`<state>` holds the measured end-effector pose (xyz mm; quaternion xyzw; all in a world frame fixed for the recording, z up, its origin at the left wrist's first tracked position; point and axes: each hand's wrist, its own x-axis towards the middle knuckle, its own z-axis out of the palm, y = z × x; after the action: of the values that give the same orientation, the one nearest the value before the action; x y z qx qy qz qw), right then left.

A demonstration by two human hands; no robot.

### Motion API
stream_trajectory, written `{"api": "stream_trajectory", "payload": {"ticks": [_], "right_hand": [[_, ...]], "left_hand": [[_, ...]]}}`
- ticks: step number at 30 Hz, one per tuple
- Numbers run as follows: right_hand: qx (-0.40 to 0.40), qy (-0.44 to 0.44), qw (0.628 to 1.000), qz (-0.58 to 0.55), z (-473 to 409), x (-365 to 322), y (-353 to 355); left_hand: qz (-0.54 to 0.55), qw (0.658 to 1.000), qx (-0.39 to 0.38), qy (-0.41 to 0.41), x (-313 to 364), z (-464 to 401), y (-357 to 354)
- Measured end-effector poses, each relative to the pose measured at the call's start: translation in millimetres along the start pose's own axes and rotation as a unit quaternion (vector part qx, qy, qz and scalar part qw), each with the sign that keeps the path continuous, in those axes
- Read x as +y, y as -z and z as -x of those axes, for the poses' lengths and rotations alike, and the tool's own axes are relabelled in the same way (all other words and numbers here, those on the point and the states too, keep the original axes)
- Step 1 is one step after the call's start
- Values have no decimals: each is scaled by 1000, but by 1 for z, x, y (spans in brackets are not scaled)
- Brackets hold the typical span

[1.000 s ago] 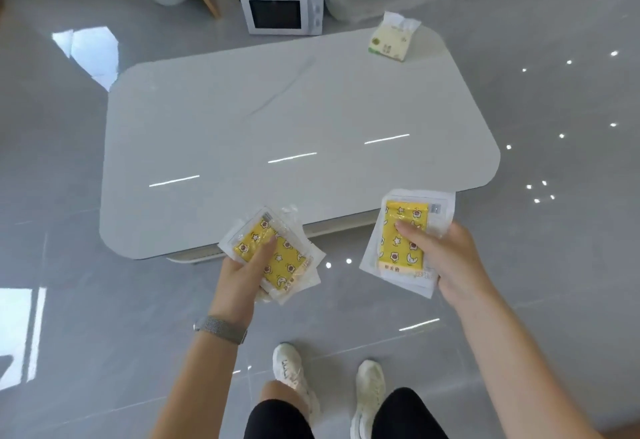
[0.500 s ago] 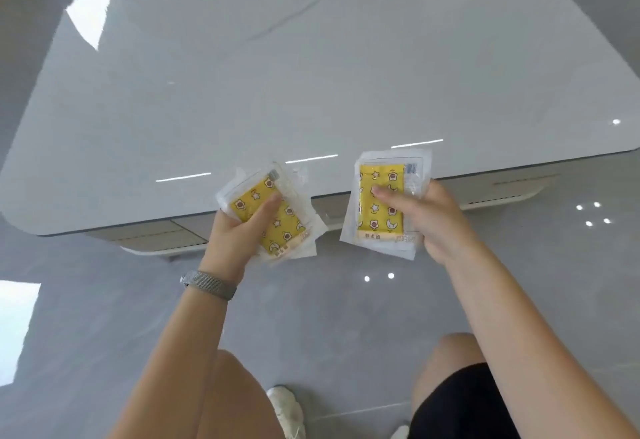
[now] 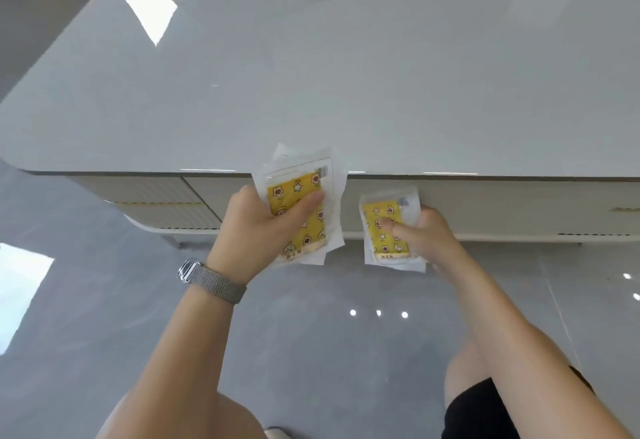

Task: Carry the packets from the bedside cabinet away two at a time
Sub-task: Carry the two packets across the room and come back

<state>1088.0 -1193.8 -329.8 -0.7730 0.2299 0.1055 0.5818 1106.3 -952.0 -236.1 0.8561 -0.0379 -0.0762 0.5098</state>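
Head view: the left hand [image 3: 254, 230] grips a yellow packet [image 3: 298, 208] in clear wrap, thumb pressed across its face, fingers curled behind. Its top corner overlaps the near edge of the table [image 3: 346, 74]. The right hand [image 3: 424, 236] pinches a second packet [image 3: 386, 230], thumb on the front, fingers wrapped behind. That packet sits just below the table edge, in front of the drawer face. The two packets are near each other, not touching. Bare tabletop stretches beyond; grey floor [image 3: 86, 300] lies below.
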Motion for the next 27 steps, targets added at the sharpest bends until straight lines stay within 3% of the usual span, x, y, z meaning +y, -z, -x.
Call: {"api": "stream_trajectory", "payload": {"ticks": [4,9,12,18,21,23,27], "right_hand": [[30,6,1000,3,-13,12,-3],[34,28,999,-13,-16,17,-4],[33,34,999,-25,-13,18,-5],[5,24,999,27,-9,14,6],[-19,42,980,195,0,1,12],[-52,45,937,342,9,-8,14],[-124,14,887,445,29,-22,16]], "left_hand": [[-181,981,40,-50,-6,-5,-5],[-251,963,35,-87,-7,-2,-14],[-195,973,27,-122,-2,4,-20],[36,996,56,-54,7,8,-17],[69,995,62,-44,10,5,-9],[59,996,64,-34,11,3,-10],[65,997,49,-18,17,3,-19]]}}
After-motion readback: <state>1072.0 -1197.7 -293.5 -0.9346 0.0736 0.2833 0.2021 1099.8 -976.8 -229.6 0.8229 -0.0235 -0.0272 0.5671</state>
